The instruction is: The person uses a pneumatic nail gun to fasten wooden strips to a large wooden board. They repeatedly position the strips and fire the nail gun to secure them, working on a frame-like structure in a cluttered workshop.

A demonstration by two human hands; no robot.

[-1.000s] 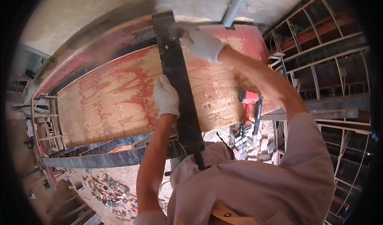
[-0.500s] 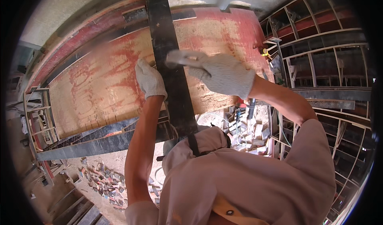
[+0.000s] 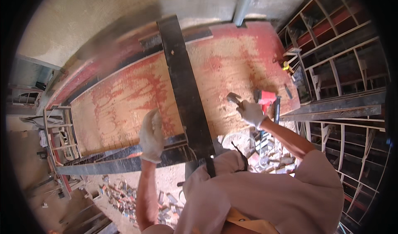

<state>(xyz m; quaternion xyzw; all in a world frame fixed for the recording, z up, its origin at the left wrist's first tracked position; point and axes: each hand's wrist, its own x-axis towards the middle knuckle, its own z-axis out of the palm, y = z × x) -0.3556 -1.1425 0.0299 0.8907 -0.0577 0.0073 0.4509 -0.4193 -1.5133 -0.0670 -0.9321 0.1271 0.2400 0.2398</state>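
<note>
A long black board lies across the worn plywood worktop, which is stained red in patches. My right hand, in a pale knit glove, grips a hammer near its head, right of the board. My left hand, gloved too and a little blurred, is over the worktop's near edge, left of the board and apart from it. Its fingers are stretched out with nothing seen in them. Just beyond my right hand, a red and black nail gun rests on the worktop.
A yellow tape measure sits at the worktop's right end. Dark framed panels stand along the right. Wood offcuts litter the floor below the near edge. A grey pipe runs down the wall behind.
My left hand has left the board's edge and come nearer to me. My right hand has moved right and nearer with the hammer, away from the board. The view has shifted.
</note>
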